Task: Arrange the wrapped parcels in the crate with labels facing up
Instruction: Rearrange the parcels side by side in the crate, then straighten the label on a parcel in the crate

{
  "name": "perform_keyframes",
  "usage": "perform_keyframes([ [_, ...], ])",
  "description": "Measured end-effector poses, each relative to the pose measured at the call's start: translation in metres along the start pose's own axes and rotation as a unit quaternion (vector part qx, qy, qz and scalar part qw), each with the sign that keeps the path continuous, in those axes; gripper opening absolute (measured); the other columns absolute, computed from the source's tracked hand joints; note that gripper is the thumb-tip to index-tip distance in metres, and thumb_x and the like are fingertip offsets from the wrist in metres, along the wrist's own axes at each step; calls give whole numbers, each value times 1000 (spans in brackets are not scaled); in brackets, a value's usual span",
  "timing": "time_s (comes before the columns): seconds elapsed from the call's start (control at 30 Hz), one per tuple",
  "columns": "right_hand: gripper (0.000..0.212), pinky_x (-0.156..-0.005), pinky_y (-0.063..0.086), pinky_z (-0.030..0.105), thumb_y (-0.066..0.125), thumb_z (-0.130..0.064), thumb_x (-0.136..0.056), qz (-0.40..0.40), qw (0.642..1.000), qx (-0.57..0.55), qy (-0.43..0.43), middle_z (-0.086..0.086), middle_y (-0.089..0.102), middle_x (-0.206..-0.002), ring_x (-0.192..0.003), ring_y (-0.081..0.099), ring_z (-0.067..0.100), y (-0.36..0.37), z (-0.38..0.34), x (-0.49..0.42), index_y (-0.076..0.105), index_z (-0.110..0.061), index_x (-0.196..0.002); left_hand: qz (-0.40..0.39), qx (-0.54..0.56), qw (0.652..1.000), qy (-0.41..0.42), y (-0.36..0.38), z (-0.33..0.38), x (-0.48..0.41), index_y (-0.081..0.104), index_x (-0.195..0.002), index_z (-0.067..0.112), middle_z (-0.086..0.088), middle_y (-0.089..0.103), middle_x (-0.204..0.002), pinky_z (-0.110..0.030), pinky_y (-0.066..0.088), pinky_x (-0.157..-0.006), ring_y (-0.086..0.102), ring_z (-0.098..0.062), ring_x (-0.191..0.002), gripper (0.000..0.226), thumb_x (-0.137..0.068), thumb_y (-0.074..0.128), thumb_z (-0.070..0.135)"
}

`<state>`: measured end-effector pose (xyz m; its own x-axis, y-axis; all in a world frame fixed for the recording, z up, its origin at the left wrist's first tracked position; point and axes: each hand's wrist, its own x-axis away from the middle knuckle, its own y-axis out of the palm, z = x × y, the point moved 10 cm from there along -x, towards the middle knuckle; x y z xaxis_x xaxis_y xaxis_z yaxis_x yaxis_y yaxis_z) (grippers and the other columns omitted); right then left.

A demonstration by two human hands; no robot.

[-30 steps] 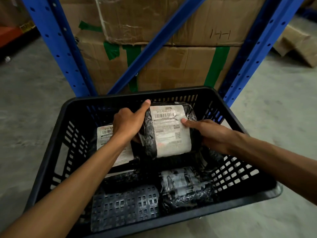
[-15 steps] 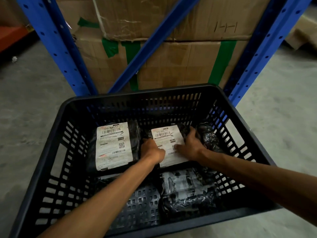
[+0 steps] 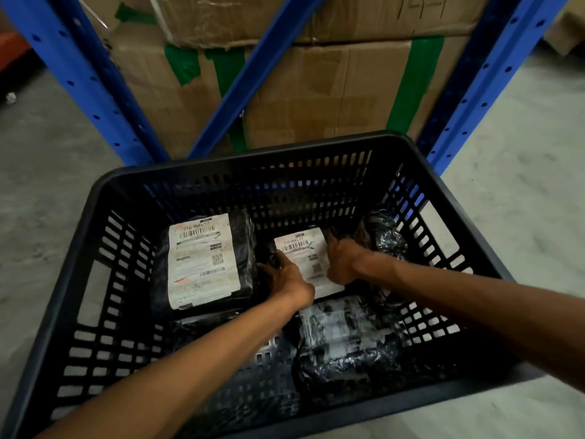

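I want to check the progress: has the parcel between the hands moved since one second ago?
Yes. The parcel between the left hand and right hand went down from near the crate rim to its floor.

Black slotted crate point(image 3: 95, 236); black parcels point(image 3: 243, 236), white labels point(image 3: 202, 258).

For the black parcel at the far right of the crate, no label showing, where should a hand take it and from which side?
Probably from above, fingers closing across the crumpled upper part of the unlabelled parcel. It leans against the crate wall, so the right side is blocked; the right hand and the labelled parcel crowd its left.
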<state>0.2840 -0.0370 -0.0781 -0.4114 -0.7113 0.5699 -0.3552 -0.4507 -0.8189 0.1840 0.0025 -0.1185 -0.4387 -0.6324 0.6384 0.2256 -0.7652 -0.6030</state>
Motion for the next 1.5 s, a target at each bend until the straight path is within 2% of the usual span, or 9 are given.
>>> perform_keyframes([
  [0.1, 31, -72, 48, 28, 59, -14, -90, 140, 988, 40, -48, 17, 67, -119, -106, 67, 32, -51, -5, 42, 62, -3, -119, -38, -112, 991, 70, -1, 8, 24, -16, -157, 12, -20, -27, -161, -23, 47, -96, 13, -38, -152, 99, -92, 59, 5],
  [0.27, 34, -79, 54, 32, 51, -34, -93, 79, 989, 107, -72, 16, 69, -103, -100, 65, 34, -39, 6, 94, 67, -4, -100, -41, -193, 961, 193, -7, 5, 72, 62, -112, 4, -11, 67, -111, -34, 58, -79, 67, -25, -95, 33, -86, 64, 24],
  [0.37, 36, -72, 49, 28, 52, -43, -94, -65, 996, 52, -26, 14, 65, -92, -90, 63, 31, 12, 24, 113, 64, -10, -84, -125, -149, 973, 121, 14, -23, 76, 61, -92, 10, -2, 64, -87, -30, 49, -62, 59, -16, -73, 22, -88, 63, 31],
  [0.47, 53, -92, 52, 33, 54, -45, -94, -147, 989, 9, 16, 16, 63, -128, -112, 62, 30, 47, 38, 117, 57, -9, -133, -178, -62, 982, 25, 34, -45, 73, 56, -107, 10, -2, 59, -93, -29, 54, -68, 57, -14, -81, 25, -89, 62, 26],
  [0.6, 42, -68, 53, 29, 65, -35, -91, -232, 957, -169, 51, 9, 62, -91, -76, 58, 22, 66, 35, 115, 62, -6, -122, -194, 61, 978, -40, 45, -47, 73, 58, -102, 3, -8, 54, -78, -31, 55, -58, 56, -20, -67, 16, -87, 65, 6],
  [0.97, 43, -58, 46, 10, 93, -33, -54, 23, 986, -118, -114, -10, 74, -81, -75, 68, 8, -39, 42, 112, 72, -26, -91, -149, 150, 973, 93, -50, -12, 100, 75, -104, 2, -22, 71, -86, -27, 50, -59, 59, -20, -71, 39, -68, 67, -8],
  [1.23, 61, -107, 45, 46, 78, -55, -68, 46, 817, -562, -119, 7, 76, -115, -111, 69, 26, -86, 50, 92, 75, -12, -111, 15, 380, 902, 203, -112, 19, 99, 66, -121, 28, 6, 76, -114, -38, 53, -99, 71, -12, -108, 53, -76, 71, 54],
  [1.33, 46, -88, 58, 40, 70, -56, -78, -21, 704, -709, -39, 7, 78, -109, -101, 75, 26, -68, 29, 69, 79, -18, -103, 6, 443, 889, 114, -102, 20, 77, 63, -127, 22, -4, 73, -121, -50, 53, -98, 70, -27, -111, 61, -82, 61, 63],
  [1.5, 42, -75, 62, 45, 80, -40, -75, -26, 731, -681, 25, 12, 80, -97, -85, 78, 30, -45, 28, 43, 74, -14, -108, 10, 442, 897, -16, -73, 6, 57, 53, -135, 14, -11, 60, -135, -50, 50, -102, 60, -34, -120, 54, -94, 56, 48],
])
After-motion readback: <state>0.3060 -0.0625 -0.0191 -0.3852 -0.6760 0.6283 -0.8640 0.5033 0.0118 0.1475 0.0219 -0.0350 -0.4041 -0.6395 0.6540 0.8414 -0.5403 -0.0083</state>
